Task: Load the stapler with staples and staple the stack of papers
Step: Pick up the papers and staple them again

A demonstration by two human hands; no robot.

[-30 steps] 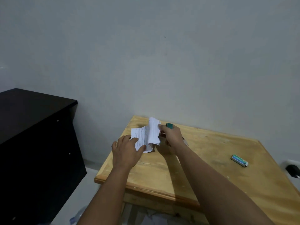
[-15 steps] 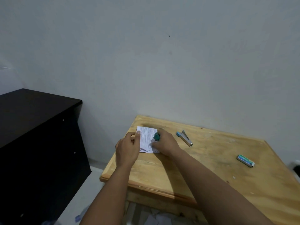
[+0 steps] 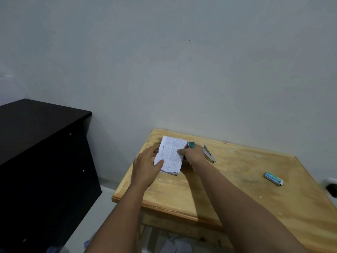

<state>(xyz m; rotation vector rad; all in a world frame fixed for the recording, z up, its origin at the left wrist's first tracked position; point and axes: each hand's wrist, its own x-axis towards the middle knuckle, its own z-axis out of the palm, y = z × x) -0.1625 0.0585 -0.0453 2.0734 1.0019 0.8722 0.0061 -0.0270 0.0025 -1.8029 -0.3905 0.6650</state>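
Observation:
A small stack of printed white papers (image 3: pixel 171 155) sits at the far left corner of the wooden table (image 3: pixel 237 179). My left hand (image 3: pixel 146 166) grips its left edge, thumb on top. My right hand (image 3: pixel 194 155) is at the stack's right edge, thumb on the top sheet, and is closed around a teal stapler (image 3: pixel 191 144) whose end pokes out above the fingers. The stapler's jaw is hidden by the hand and the papers. A small teal and white staple box (image 3: pixel 273 178) lies on the right part of the table, away from both hands.
A grey metal stapler-like tool (image 3: pixel 208 154) lies on the table just right of my right hand. A black cabinet (image 3: pixel 42 152) stands to the left of the table. A wall runs behind the table. A dark plug (image 3: pixel 331 188) shows at the right edge.
One second ago the sheets were lifted and curled between my hands. They now lie flat in a squared stack, with my right hand and the teal stapler at their right edge.

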